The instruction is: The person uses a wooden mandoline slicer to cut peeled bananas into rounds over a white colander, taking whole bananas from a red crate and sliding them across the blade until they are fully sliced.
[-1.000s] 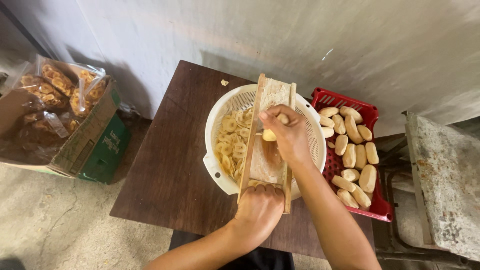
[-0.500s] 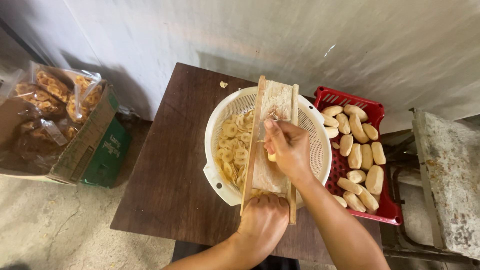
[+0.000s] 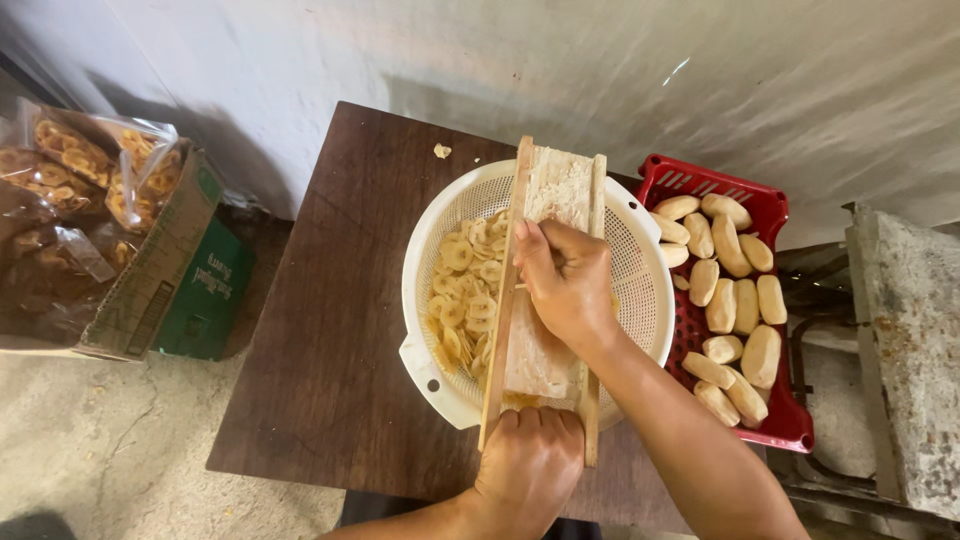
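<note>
We press our right hand (image 3: 565, 282) flat on the wooden slicer (image 3: 545, 300), fingers curled down over whatever lies beneath; the piece under the palm is hidden, so we cannot tell what they grip. Our left hand (image 3: 528, 468) closes its fingers around the near end of the slicer, holding it steady. The slicer lies across a white colander (image 3: 640, 262), its far end resting on the far rim and its near end jutting past the near rim over the desk (image 3: 340, 340). Inside the colander, left of the slicer, lies a heap of pale yellow slices (image 3: 462, 290). Just right of the colander sits a red crate (image 3: 775, 210) filled with peeled plantains (image 3: 730, 300). One small scrap (image 3: 440, 151) lies on the desk beyond the colander. On the floor to the left stands a cardboard box (image 3: 150, 280) holding clear bags of chips (image 3: 90, 170).
</note>
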